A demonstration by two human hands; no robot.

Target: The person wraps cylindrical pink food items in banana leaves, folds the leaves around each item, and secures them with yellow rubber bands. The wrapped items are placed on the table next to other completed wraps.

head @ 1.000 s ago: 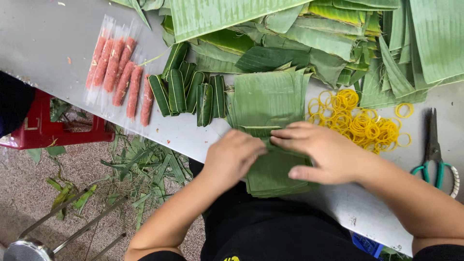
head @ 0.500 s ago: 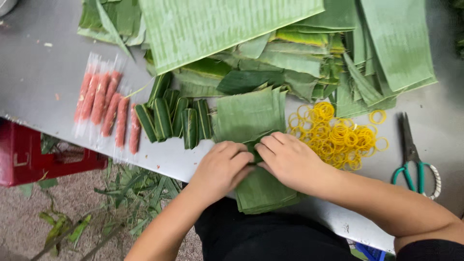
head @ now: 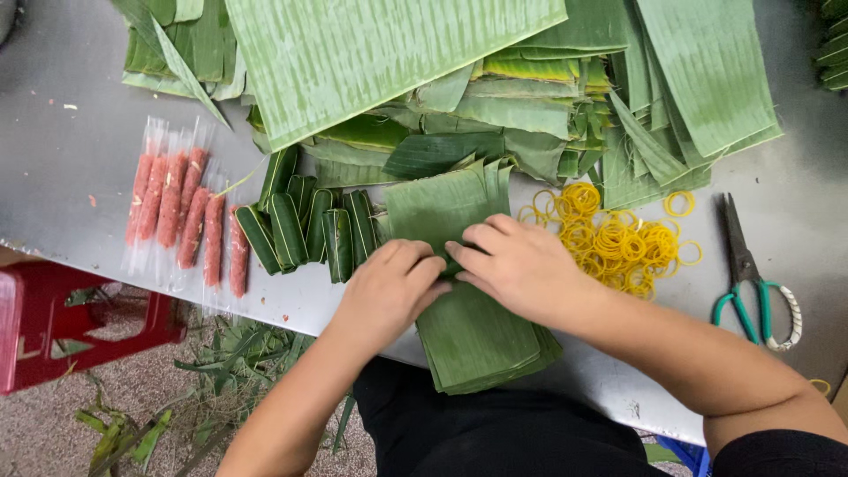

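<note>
A stack of cut banana leaf sheets (head: 473,336) lies on the grey metal table (head: 71,185) in front of me. My left hand (head: 393,287) and my right hand (head: 521,265) meet on top of it, fingers curled over something small that they hide. Several leaf-wrapped rolls (head: 309,225) lie side by side just left of my left hand. Further left are several pink sausage sticks in clear plastic (head: 181,212). A heap of yellow rubber bands (head: 618,238) sits right of my right hand.
Green-handled scissors (head: 751,283) lie at the right. Large banana leaves (head: 371,53) and cut strips (head: 671,97) cover the table's far side. A red stool (head: 71,327) and leaf scraps (head: 221,362) are on the floor at the left.
My hands have drawn closer together on the leaf stack, the fingers now curled in around the middle. The camera view has shifted slightly.
</note>
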